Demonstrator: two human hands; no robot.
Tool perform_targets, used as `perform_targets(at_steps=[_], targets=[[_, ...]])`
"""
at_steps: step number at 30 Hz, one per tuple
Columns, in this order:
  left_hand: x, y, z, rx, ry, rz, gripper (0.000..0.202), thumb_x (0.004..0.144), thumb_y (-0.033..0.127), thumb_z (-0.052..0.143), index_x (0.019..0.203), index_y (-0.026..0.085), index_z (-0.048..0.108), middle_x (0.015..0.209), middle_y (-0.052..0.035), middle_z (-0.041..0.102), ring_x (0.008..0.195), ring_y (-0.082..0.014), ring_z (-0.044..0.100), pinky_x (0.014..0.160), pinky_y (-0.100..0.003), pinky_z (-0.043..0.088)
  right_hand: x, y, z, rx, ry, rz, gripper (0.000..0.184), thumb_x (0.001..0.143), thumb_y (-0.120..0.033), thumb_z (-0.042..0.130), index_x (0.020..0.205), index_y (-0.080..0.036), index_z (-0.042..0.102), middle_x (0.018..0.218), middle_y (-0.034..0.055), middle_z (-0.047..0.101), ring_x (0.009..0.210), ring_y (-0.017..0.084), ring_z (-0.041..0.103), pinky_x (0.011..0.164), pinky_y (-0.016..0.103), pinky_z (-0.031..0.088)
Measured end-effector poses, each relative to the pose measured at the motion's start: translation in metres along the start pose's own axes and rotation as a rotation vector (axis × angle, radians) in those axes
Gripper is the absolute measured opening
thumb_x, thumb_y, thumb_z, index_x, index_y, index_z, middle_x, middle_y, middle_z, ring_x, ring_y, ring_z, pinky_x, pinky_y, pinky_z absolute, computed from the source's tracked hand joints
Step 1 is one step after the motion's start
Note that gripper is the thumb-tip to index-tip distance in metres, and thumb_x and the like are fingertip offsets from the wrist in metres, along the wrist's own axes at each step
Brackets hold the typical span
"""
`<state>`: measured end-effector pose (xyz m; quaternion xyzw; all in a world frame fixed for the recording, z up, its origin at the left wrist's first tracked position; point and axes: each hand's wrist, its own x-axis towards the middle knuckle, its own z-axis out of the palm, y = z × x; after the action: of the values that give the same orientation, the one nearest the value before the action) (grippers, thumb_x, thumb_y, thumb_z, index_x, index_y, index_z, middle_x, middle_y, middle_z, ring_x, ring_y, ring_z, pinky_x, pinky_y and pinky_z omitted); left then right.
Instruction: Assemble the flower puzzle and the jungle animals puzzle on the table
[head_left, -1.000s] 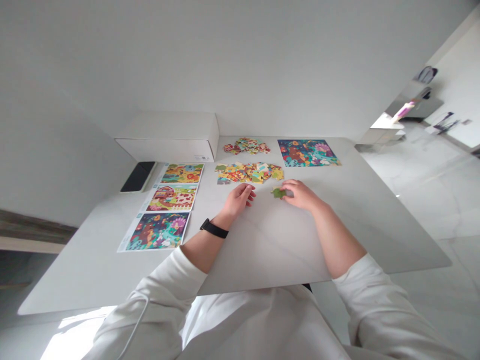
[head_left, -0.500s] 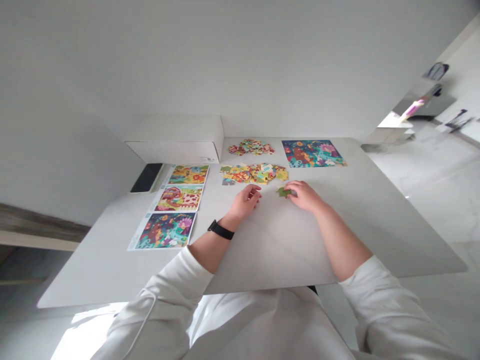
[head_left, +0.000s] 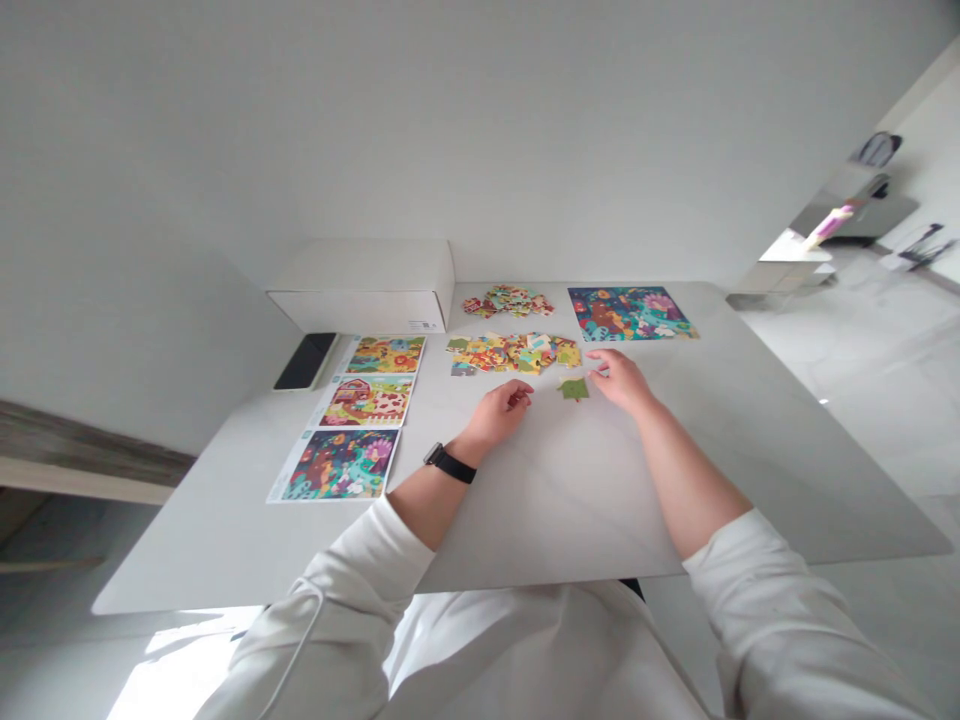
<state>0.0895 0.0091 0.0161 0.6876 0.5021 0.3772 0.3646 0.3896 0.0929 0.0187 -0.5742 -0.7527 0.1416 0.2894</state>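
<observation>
A green puzzle piece (head_left: 574,389) lies flat on the white table (head_left: 570,480) between my hands. My right hand (head_left: 619,378) rests just right of it, fingers stretched out and holding nothing. My left hand (head_left: 502,410) lies left of the piece with its fingers loosely curled, nothing in them; a black watch (head_left: 449,463) is on that wrist. Beyond my hands lies a heap of loose puzzle pieces (head_left: 514,352), and a smaller heap (head_left: 508,299) lies farther back.
A finished blue puzzle (head_left: 628,313) lies at the back right. Three picture cards (head_left: 360,402) lie in a column on the left. A white box (head_left: 367,285) stands against the wall, with a black phone (head_left: 304,361) beside it.
My right hand has let go of the green piece and drawn a little right and back; the piece now lies alone. My left hand has barely moved.
</observation>
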Motion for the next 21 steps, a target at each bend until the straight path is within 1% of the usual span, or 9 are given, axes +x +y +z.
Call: perform_targets(at_steps=[3,5,8,10,13,15,18,21], targets=[[-0.001,0.003,-0.001,0.029,-0.01,0.021,0.023,0.093,0.019,0.059,0.111,0.021,0.074,0.096,-0.0053,0.08,0.088,-0.0197,0.074,0.085,-0.031,0.057,0.021,0.001,-0.002,-0.033,-0.1,0.049,0.047,0.085,-0.02,0.079,0.132,-0.023,0.076,0.133,0.0131,0.078,0.092,0.026,0.076,0.096,0.045,0.062],[-0.001,0.004,-0.002,0.05,-0.011,0.031,0.022,0.094,0.021,0.06,0.111,0.021,0.074,0.096,-0.0054,0.08,0.087,-0.0199,0.073,0.084,-0.031,0.057,0.036,-0.001,-0.002,-0.053,-0.137,0.065,0.049,0.083,-0.022,0.084,0.131,-0.022,0.077,0.132,0.0142,0.078,0.095,0.028,0.077,0.098,0.046,0.061],[-0.001,0.004,-0.003,0.075,-0.008,0.031,0.022,0.094,0.023,0.061,0.111,0.022,0.075,0.096,-0.0051,0.08,0.085,-0.0199,0.073,0.083,-0.031,0.057,0.053,-0.005,0.004,-0.043,-0.164,0.042,0.054,0.077,-0.025,0.091,0.129,-0.023,0.078,0.13,0.0134,0.079,0.102,0.03,0.077,0.1,0.046,0.061],[-0.001,0.004,-0.003,0.074,-0.012,0.024,0.024,0.093,0.02,0.061,0.112,0.022,0.075,0.098,-0.005,0.081,0.086,-0.0197,0.073,0.084,-0.031,0.057,0.059,-0.007,0.012,-0.032,-0.174,0.009,0.057,0.072,-0.025,0.095,0.127,-0.024,0.079,0.127,0.0117,0.08,0.106,0.03,0.076,0.101,0.045,0.06],[-0.001,0.002,-0.003,0.066,-0.013,0.027,0.028,0.09,0.014,0.06,0.113,0.022,0.076,0.1,-0.005,0.082,0.087,-0.0195,0.074,0.085,-0.03,0.058,0.059,-0.006,0.025,-0.04,-0.138,-0.037,0.054,0.071,-0.024,0.094,0.122,-0.025,0.08,0.123,0.0106,0.079,0.108,0.03,0.075,0.104,0.045,0.059],[-0.001,0.0,-0.002,0.063,-0.014,0.033,0.031,0.089,0.011,0.059,0.113,0.022,0.076,0.1,-0.0049,0.082,0.088,-0.0194,0.075,0.085,-0.03,0.057,0.057,-0.002,0.03,-0.028,-0.104,-0.039,0.052,0.072,-0.027,0.092,0.122,-0.025,0.08,0.124,0.0113,0.078,0.105,0.028,0.074,0.103,0.044,0.059],[-0.001,-0.001,-0.002,0.075,-0.019,0.039,0.032,0.089,0.009,0.058,0.113,0.022,0.076,0.101,-0.005,0.082,0.089,-0.0193,0.075,0.085,-0.029,0.057,0.057,0.006,0.029,0.041,-0.038,0.025,0.054,0.078,-0.033,0.088,0.129,-0.023,0.077,0.126,0.0128,0.077,0.095,0.025,0.074,0.097,0.043,0.061],[-0.001,-0.001,-0.002,0.082,-0.03,0.038,0.03,0.091,0.011,0.059,0.113,0.021,0.076,0.102,-0.0051,0.082,0.089,-0.0192,0.075,0.085,-0.029,0.057,0.06,0.014,0.021,0.117,0.103,0.114,0.058,0.082,-0.042,0.084,0.134,-0.02,0.074,0.127,0.0145,0.077,0.087,0.024,0.072,0.092,0.044,0.061]])
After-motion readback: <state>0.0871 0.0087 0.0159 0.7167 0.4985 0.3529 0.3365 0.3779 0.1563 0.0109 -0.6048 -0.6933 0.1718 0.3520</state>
